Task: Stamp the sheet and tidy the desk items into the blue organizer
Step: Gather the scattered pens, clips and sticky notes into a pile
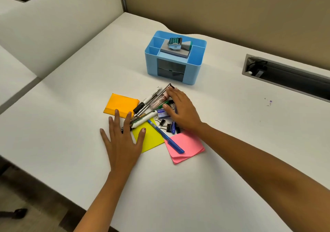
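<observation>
Left hand (123, 139) is laid flat on tabletop (71, 124), fingers spread, thumb touching yellow sheet (151, 139). Right hand (182, 110) is draped over pen pile (150, 103), fingers loose, apparently gripping nothing. Behind, well apart, stamp (175, 44) is seated atop blue organizer (151, 62).

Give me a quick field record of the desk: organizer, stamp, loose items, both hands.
container: blue organizer beyond the pile
on top: stamp lying on grey pad
pile: pens, binder clips; blue pen across yellow notes and pink notes; orange notes at left
left: left hand flat, fingertips at pile's near-left edge
right: right hand spread over pens and clips
</observation>
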Action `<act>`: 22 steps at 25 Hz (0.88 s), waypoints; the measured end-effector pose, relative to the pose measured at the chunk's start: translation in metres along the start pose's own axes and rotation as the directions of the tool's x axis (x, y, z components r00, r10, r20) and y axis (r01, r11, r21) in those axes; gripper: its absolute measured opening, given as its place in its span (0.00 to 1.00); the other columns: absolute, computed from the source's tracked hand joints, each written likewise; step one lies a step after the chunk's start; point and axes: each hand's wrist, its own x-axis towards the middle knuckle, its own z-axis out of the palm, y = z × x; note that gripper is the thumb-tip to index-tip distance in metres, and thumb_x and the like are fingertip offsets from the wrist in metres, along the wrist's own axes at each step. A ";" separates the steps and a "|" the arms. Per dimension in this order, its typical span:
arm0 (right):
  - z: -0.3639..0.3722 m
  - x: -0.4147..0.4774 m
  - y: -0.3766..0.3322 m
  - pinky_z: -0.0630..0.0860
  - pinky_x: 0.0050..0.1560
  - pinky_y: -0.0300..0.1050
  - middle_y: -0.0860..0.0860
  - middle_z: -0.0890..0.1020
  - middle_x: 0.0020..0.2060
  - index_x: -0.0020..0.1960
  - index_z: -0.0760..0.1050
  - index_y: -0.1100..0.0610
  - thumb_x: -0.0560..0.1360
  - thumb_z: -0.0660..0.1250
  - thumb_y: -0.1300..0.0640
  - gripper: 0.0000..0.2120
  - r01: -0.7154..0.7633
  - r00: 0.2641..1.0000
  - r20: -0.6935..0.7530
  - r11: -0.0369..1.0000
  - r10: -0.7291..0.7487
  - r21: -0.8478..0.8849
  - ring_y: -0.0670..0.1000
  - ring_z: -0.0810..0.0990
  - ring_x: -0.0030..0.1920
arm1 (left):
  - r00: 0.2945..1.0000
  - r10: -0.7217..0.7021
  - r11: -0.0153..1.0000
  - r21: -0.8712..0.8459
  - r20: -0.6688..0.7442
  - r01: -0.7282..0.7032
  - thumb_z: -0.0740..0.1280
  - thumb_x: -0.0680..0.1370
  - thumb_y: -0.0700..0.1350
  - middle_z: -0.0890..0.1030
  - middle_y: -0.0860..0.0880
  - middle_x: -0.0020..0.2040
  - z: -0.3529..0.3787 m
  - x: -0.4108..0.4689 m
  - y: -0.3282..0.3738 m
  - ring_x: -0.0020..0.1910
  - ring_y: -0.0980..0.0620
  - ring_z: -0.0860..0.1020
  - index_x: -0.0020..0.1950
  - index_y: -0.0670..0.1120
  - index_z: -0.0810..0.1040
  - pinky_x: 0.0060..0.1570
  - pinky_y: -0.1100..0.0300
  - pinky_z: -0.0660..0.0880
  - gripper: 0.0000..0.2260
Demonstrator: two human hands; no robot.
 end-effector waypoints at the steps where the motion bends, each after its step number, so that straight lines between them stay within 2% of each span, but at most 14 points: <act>1: 0.006 0.002 -0.006 0.56 0.74 0.50 0.52 0.67 0.72 0.73 0.62 0.55 0.77 0.54 0.40 0.29 0.028 1.000 0.011 1.000 -0.028 -0.005 0.51 0.60 0.73 | 1.000 -0.011 1.000 -0.008 -0.018 0.011 0.52 0.76 0.64 0.54 0.48 0.78 0.002 0.005 -0.002 0.76 0.46 0.53 0.75 0.54 0.58 0.72 0.40 0.48 0.29; 4: 0.021 0.006 -0.023 0.53 0.75 0.51 0.52 0.66 0.72 0.74 0.61 0.54 0.77 0.53 0.39 0.31 0.084 0.993 0.077 0.996 -0.085 0.007 0.51 0.59 0.74 | 0.997 -0.048 0.998 -0.054 -0.063 0.044 0.53 0.77 0.62 0.62 0.48 0.75 0.003 0.024 -0.012 0.75 0.47 0.58 0.74 0.50 0.61 0.72 0.42 0.50 0.28; 7: 0.022 0.005 -0.038 0.52 0.75 0.51 0.52 0.65 0.73 0.74 0.61 0.55 0.77 0.54 0.40 0.31 0.089 0.988 0.116 0.989 -0.103 0.117 0.50 0.58 0.74 | 0.993 -0.091 0.986 -0.148 -0.081 0.078 0.51 0.78 0.61 0.67 0.48 0.72 0.001 0.040 -0.025 0.74 0.48 0.60 0.71 0.48 0.66 0.73 0.45 0.51 0.27; 9: 0.012 -0.004 -0.047 0.51 0.75 0.52 0.52 0.65 0.73 0.74 0.61 0.56 0.78 0.58 0.43 0.28 0.073 0.993 0.073 0.974 -0.091 0.215 0.48 0.57 0.74 | 0.992 -0.103 0.972 -0.220 -0.078 0.083 0.51 0.78 0.61 0.66 0.49 0.73 -0.002 0.044 -0.030 0.74 0.50 0.59 0.71 0.48 0.66 0.74 0.46 0.52 0.26; 11: -0.004 -0.027 -0.051 0.50 0.76 0.50 0.51 0.63 0.74 0.74 0.62 0.55 0.78 0.59 0.45 0.27 0.086 0.995 0.031 0.972 -0.095 0.217 0.47 0.55 0.75 | 0.992 -0.097 0.964 -0.257 -0.086 0.073 0.52 0.78 0.59 0.62 0.50 0.75 -0.006 0.037 -0.030 0.75 0.50 0.57 0.71 0.48 0.65 0.74 0.47 0.52 0.25; 13: -0.021 -0.061 -0.049 0.49 0.76 0.52 0.50 0.60 0.75 0.74 0.61 0.53 0.78 0.59 0.44 0.28 0.107 0.992 0.050 0.988 -0.113 0.113 0.48 0.52 0.76 | 0.993 -0.086 0.968 -0.241 -0.078 0.065 0.53 0.78 0.58 0.56 0.50 0.77 -0.010 0.019 -0.025 0.76 0.49 0.53 0.72 0.48 0.64 0.73 0.48 0.51 0.25; 16: -0.034 -0.113 -0.045 0.49 0.73 0.63 0.50 0.54 0.76 0.75 0.59 0.49 0.76 0.60 0.40 0.30 0.108 0.982 0.159 0.993 -0.098 -0.057 0.53 0.47 0.77 | 0.995 -0.079 0.986 -0.153 -0.055 0.070 0.53 0.78 0.59 0.51 0.48 0.78 -0.016 -0.007 -0.016 0.76 0.45 0.48 0.74 0.49 0.60 0.73 0.47 0.49 0.27; 19: -0.028 -0.134 -0.051 0.46 0.71 0.69 0.50 0.50 0.77 0.75 0.55 0.42 0.75 0.58 0.34 0.33 0.144 0.969 0.228 0.962 -0.090 -0.232 0.57 0.44 0.76 | 0.997 -0.073 0.997 -0.034 -0.017 0.073 0.50 0.78 0.61 0.50 0.46 0.78 -0.016 -0.011 -0.012 0.76 0.43 0.49 0.75 0.51 0.58 0.72 0.42 0.50 0.28; 22: -0.016 -0.120 -0.058 0.46 0.69 0.71 0.49 0.50 0.77 0.75 0.54 0.39 0.74 0.55 0.31 0.32 0.185 0.966 0.230 0.934 -0.116 -0.305 0.58 0.45 0.76 | 0.997 -0.073 0.997 -0.015 0.009 0.073 0.49 0.77 0.62 0.50 0.47 0.78 -0.015 -0.009 -0.012 0.76 0.42 0.49 0.75 0.52 0.58 0.72 0.41 0.49 0.28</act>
